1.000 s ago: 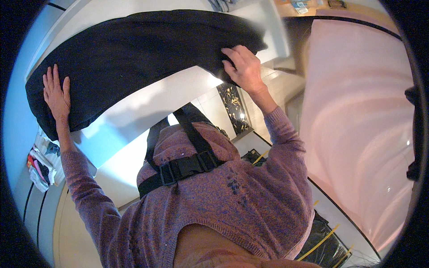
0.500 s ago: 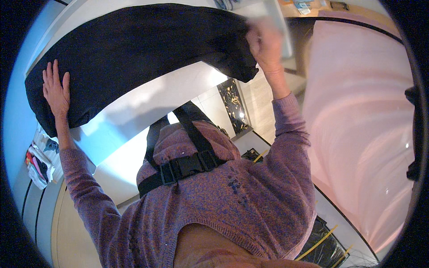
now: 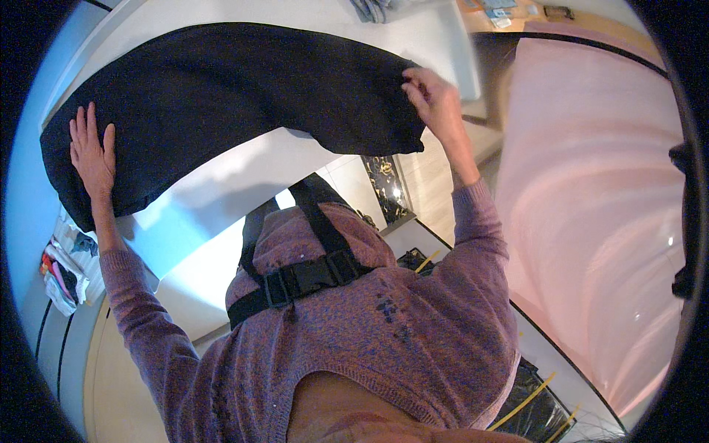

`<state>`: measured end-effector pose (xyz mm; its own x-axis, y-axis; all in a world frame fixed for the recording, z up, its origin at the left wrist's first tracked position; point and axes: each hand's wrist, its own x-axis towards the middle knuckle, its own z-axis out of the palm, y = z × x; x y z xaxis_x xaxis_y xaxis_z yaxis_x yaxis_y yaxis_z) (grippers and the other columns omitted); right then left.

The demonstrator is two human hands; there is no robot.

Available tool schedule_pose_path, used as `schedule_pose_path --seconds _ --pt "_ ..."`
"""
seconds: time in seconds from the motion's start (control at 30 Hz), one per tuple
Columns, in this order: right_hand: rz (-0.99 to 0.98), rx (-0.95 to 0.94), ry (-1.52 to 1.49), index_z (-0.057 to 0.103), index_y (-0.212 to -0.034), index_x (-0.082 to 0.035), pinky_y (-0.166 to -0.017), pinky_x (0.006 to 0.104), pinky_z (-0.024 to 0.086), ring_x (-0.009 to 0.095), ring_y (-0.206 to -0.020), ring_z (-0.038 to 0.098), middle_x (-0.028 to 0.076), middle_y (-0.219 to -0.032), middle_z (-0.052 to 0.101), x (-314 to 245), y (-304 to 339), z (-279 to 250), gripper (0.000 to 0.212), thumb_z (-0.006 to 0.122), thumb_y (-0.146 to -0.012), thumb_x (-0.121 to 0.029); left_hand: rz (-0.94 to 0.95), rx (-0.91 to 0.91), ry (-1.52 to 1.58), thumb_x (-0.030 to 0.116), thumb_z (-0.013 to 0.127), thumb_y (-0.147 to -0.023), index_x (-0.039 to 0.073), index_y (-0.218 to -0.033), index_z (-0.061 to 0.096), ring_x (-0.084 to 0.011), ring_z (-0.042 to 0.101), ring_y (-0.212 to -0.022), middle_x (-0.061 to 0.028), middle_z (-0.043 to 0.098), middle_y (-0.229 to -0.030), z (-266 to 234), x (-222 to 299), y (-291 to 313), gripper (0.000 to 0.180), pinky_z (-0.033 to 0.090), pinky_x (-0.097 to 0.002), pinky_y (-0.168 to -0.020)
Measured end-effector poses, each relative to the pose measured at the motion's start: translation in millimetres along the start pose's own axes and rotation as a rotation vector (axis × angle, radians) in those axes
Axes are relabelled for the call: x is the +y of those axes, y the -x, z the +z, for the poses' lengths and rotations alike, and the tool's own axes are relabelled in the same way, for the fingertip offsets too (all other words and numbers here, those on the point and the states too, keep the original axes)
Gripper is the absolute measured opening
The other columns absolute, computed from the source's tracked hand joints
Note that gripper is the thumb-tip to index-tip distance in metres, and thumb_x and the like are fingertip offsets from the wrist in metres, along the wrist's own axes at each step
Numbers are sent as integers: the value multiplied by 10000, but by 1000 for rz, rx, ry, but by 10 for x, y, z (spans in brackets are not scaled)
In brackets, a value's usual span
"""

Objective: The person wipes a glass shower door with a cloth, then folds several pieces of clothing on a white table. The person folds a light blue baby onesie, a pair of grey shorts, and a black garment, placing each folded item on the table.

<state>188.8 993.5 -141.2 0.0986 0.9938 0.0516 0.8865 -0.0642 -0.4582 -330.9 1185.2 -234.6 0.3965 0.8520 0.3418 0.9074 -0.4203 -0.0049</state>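
Note:
A pair of black trousers [image 3: 244, 81], folded lengthwise, lies in a long curve across the white table [image 3: 244, 159] in front of me. My left hand [image 3: 92, 156] rests flat on the trousers' left end, fingers stretched out. At the opposite end, my right hand [image 3: 437, 103] has its thumb and fingers closed on the upper right corner of the cloth. The wider right end hangs over the near table edge, while the middle stays fairly smooth.
Grey cloth [image 3: 371, 9] sits at the table's far side. To the right spreads a glossy pink sheet [image 3: 583, 170]. A pile of mixed clothes [image 3: 65, 277] is at the left, low down. Small packets [image 3: 498, 11] lie on a wooden surface at the far right.
My right hand has come slightly down and toward me, bringing the trousers' right end and upper edge nearer. The left hand has hardly moved.

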Motion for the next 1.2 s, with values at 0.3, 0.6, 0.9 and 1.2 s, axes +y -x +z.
schedule_pose_path --seconds 0.3,0.6,0.9,1.2 --pt "-203 82 -3 624 -877 -32 -614 318 480 243 -712 597 101 -781 599 -56 5 274 209 711 -709 -119 8 4 25 480 385 -913 241 -1396 314 -267 202 -1358 -55 264 -1460 35 11 -17 543 182 -519 -1057" --pt "-88 -56 -115 555 -763 -49 -675 354 466 270 -785 570 82 -813 568 -231 37 453 184 705 -658 -71 -9 1 23 480 389 -911 241 -1393 320 -264 203 -1359 -51 272 -1457 -2 7 -15 542 172 -512 -1063" --pt "-270 8 26 597 -832 -48 -723 357 467 263 -845 573 87 -911 590 -397 -215 526 214 719 -683 -139 -24 -24 -4 460 409 -910 246 -1393 318 -249 199 -1362 -46 267 -1460 22 22 -40 536 165 -512 -1068" --pt "-172 -15 -127 572 -743 -69 -659 409 442 309 -778 549 100 -775 553 -356 -331 625 108 647 -666 -69 -28 -3 21 460 418 -909 243 -1387 330 -254 210 -1358 -36 281 -1455 39 32 -41 532 170 -502 -1072"
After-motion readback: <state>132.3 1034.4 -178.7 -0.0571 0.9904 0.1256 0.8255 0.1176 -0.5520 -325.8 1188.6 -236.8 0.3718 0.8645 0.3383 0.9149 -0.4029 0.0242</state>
